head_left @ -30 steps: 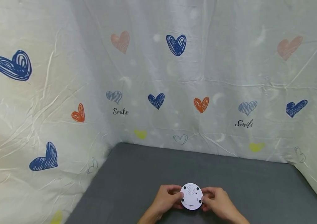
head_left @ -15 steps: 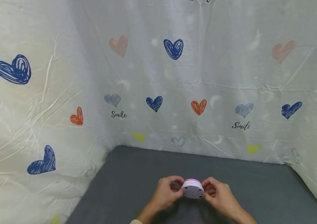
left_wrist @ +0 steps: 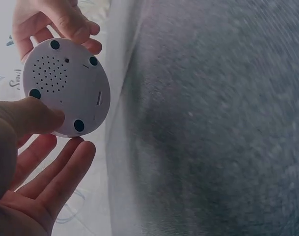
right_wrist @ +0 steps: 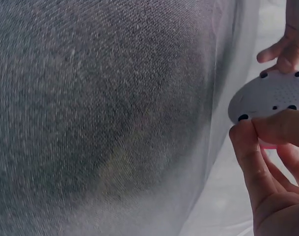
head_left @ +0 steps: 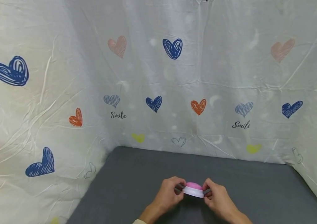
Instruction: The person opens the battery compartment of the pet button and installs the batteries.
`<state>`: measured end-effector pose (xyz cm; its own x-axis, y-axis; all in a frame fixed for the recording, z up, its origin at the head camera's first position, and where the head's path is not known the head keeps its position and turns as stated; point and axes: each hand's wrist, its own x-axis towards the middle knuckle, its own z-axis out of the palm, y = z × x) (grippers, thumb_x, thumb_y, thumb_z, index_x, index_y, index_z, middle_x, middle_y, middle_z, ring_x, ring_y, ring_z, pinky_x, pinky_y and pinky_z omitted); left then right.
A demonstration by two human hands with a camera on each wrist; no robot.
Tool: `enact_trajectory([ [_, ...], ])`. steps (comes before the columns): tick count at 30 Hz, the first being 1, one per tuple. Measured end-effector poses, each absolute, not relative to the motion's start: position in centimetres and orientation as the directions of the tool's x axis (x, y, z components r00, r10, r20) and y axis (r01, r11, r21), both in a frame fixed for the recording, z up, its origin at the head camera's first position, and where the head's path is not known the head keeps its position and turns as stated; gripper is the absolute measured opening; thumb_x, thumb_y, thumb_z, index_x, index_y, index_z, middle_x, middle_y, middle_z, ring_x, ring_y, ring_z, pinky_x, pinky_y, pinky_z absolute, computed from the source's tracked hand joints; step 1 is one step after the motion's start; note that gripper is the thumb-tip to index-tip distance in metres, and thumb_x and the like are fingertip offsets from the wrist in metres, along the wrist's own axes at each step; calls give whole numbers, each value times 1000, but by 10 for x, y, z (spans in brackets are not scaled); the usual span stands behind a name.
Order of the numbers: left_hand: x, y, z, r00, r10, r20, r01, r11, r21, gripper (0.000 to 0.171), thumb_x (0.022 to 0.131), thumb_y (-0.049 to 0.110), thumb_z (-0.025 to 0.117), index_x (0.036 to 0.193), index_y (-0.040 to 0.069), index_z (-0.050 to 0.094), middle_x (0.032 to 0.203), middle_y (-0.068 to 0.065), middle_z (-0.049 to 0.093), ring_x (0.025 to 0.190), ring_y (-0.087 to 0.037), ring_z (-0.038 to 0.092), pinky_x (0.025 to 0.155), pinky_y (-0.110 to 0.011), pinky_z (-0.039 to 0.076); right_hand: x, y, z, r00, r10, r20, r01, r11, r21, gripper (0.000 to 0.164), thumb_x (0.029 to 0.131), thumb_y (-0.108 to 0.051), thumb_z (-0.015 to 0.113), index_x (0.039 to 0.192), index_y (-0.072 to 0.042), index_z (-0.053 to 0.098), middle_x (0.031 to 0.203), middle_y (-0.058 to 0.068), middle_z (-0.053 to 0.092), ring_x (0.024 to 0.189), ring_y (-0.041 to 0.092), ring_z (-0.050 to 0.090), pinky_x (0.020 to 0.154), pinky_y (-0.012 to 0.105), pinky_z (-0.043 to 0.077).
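Between both hands is a round talking button (head_left: 194,191), with a pink domed top and a white base. In the head view it is held above the dark grey surface, its pink side up and slightly tilted. My left hand (head_left: 168,193) pinches its left edge, and my right hand (head_left: 218,196) pinches the right edge. From the left wrist view, the white underside (left_wrist: 83,93) shows speaker holes, several dark rubber feet and a small slot. There the left thumb lies across the underside. In the right wrist view the right thumb and index finger (right_wrist: 247,147) grip the rim.
A dark grey cloth-covered table (head_left: 147,168) spreads beneath the hands. Behind it and along both sides hangs a pale curtain (head_left: 175,118) printed with hearts and "Smile" lettering.
The talking button has been turned over: its white underside with the feet faced the head camera, then it tipped, and now the pink dome shows. Both hands keep hold of it.
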<state>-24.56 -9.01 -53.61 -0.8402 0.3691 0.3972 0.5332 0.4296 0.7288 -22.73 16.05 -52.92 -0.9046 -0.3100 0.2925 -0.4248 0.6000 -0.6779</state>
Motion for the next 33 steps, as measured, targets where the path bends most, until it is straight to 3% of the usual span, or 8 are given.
enact_trajectory([
  [5,-245,-91,-542,-825,388,412,563,495,662,33,80,-13,84,104,8,77,103,-5,79,82,-6,76,70,-15,63,-227,159,-534,-914,-307,266,-401,583,-706,36,79,12,79,97,-14,62,102,8,78,77,4,73,65,19,63],
  [13,-239,-91,-544,-735,528,425,676,622,395,33,82,-2,92,104,13,73,99,2,75,83,-6,68,71,-12,56,-224,158,-540,-913,-310,265,-405,617,-674,39,70,15,73,90,-16,61,89,-1,71,73,-1,67,61,18,59],
  [21,-236,-92,-542,-787,547,286,601,572,558,28,83,-7,87,101,12,75,105,3,75,93,-2,70,79,-12,60,-222,160,-543,-931,-295,215,-362,672,-646,41,66,14,76,88,-15,58,84,-4,65,72,-3,62,58,17,54],
  [29,-233,-92,-541,-782,586,213,607,635,479,24,85,2,89,98,16,74,107,8,72,92,0,64,80,-13,57,-217,160,-546,-921,-318,225,-388,707,-591,40,66,5,85,83,-19,58,77,-9,52,69,-2,45,58,18,41],
  [33,-232,-99,-542,-787,563,252,602,612,513,18,87,5,87,101,13,77,105,5,74,92,-1,66,80,-15,59,-216,164,-546,-925,-317,208,-377,711,-594,34,74,-4,89,84,-20,61,79,-9,53,71,-1,46,59,18,42],
])
